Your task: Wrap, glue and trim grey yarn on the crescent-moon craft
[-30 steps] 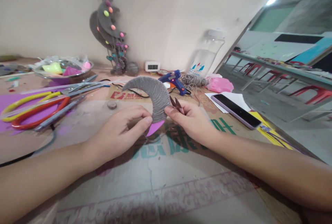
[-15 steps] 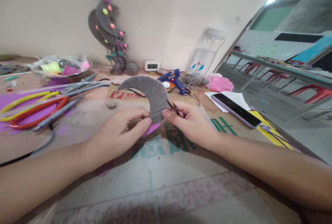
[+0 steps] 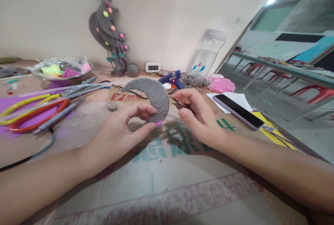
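A crescent moon shape [image 3: 159,96] wound in grey yarn stands tilted above the cardboard, its thin tip pointing left. My left hand [image 3: 122,127] pinches its lower end between thumb and fingers, where a bit of purple [image 3: 159,123] shows. To the right of the crescent, my right hand [image 3: 199,117] is closed around small pointed thread snips [image 3: 179,104], their handles mostly hidden by the fingers. The blades point left towards the crescent and stand a little apart from it. A thin strand of yarn [image 3: 171,117] seems to loop between the two.
A blue glue gun [image 3: 171,77], a yarn heap [image 3: 194,80] and a water bottle [image 3: 207,54] stand behind. Pliers [image 3: 33,108] with yellow and red handles lie left, near a metal bowl [image 3: 62,75]. A phone [image 3: 237,111] lies right. A decorated crescent ornament [image 3: 108,26] rests against the wall.
My right hand has drawn away from the crescent to the right, thumb and fingers parting somewhat, the snips still in it. The crescent has turned slightly in my left hand.
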Demonstrator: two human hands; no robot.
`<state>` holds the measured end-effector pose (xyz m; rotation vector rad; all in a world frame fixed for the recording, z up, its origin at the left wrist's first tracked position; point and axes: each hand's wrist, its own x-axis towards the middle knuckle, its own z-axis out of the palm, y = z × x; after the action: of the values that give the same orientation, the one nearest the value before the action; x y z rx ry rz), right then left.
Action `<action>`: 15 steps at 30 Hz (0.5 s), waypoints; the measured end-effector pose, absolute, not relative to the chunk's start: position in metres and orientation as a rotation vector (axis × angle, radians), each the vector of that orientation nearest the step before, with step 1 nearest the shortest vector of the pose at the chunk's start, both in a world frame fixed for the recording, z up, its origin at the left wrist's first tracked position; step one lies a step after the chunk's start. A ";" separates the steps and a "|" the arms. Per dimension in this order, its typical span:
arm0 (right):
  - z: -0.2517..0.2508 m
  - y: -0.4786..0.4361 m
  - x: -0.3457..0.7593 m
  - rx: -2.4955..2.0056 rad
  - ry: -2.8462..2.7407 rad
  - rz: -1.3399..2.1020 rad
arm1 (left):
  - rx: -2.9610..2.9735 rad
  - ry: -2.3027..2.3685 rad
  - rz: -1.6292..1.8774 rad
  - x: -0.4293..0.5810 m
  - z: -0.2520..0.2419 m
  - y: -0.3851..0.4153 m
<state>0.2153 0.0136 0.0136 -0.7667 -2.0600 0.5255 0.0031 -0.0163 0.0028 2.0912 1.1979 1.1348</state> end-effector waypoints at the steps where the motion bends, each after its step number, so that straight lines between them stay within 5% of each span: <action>1: 0.014 0.014 0.218 -0.744 -2.102 0.406 | 2.091 1.214 1.128 0.003 0.004 -0.016; 7: 0.011 0.018 0.226 -0.574 -2.380 -0.146 | 2.070 1.267 1.122 -0.001 0.003 -0.015; 15: 0.011 0.019 0.226 -0.573 -2.413 -0.312 | 2.108 1.240 1.110 -0.001 0.002 -0.016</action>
<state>0.2258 0.0194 0.0112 -0.5726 -2.4128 -0.3117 -0.0008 -0.0165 0.0023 2.1081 1.2403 1.1103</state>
